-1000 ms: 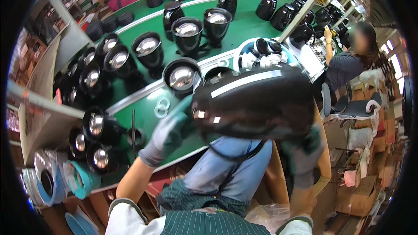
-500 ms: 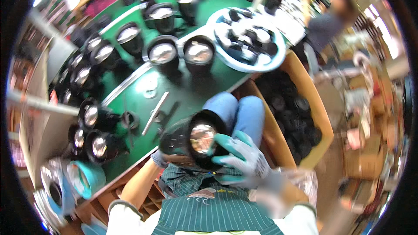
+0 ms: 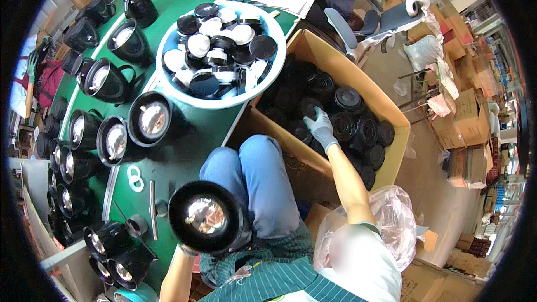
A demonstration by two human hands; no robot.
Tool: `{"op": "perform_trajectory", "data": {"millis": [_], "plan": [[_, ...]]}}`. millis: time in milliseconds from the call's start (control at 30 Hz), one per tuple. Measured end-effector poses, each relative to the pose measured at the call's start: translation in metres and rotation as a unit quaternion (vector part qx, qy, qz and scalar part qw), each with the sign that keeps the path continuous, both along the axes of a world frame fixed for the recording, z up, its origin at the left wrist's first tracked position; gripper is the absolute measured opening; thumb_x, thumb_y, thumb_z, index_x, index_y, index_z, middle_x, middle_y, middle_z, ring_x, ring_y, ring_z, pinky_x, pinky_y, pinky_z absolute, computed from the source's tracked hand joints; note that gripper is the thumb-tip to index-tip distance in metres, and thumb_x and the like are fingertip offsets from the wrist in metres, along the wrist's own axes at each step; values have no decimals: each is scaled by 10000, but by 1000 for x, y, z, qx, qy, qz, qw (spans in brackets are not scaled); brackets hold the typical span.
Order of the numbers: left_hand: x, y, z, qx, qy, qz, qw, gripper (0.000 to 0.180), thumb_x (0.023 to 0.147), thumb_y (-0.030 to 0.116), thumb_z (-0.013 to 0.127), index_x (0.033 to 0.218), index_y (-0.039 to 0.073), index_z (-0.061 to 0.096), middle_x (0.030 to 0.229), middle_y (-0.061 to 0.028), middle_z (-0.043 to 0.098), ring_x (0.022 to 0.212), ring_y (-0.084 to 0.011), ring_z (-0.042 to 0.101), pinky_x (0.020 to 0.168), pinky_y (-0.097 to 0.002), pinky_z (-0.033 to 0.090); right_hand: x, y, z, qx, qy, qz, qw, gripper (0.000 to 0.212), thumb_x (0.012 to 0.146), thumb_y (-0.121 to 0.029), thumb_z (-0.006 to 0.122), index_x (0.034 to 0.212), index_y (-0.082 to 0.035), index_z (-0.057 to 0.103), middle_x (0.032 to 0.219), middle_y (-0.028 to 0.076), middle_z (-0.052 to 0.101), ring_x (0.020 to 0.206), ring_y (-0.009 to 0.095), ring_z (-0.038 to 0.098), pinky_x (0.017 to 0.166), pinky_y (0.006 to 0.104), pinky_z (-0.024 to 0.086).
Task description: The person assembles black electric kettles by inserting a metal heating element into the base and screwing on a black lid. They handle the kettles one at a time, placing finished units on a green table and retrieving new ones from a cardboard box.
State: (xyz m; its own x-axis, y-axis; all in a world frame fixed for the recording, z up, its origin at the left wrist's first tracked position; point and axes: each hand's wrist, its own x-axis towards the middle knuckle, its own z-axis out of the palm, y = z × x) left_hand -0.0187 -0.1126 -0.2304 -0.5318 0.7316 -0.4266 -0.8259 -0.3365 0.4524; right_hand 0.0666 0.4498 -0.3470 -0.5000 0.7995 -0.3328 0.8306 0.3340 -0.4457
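Right hand is reaching into the box, its fingers touching one of the round black lids; whether they are gripping it, I cannot tell. Left hand is holding the jug beside the lap, at the near side of the table, its fingers hiding behind the black body while the shiny mouth is facing upward.

With a single hand supporting it, the jug is probably running some risk of slipping or knocking the table, its smooth, glossy body being the likely cause. Lids are lying crowded together, so a loose pinch could be sending one sliding back among the rest.

Compared with half a second earlier, the right hand is no longer touching the jug's mouth; the jug and the basin are now appearing farther left.
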Motion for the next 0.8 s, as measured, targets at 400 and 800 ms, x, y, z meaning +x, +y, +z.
{"op": "perform_trajectory", "data": {"millis": [400,800], "plan": [[-10,12,17,-93,-60,35,993,607,1032,430,536,1502,52,464,1506,-155,526,1330,-313,557,1127,-473,472,-82,41,-42,46,-328,-14,943,1267,692,-664,828,1616,-45,223,1628,188,315,1490,380,296,1178,515,297],[-36,16,37,100,-41,4,994,553,1044,312,553,1520,52,447,1523,-175,513,1343,-323,556,1121,-488,485,-15,-181,267,-242,486,373,753,1302,643,-531,957,1651,-148,229,1584,268,358,1426,419,429,1173,516,361]]}}
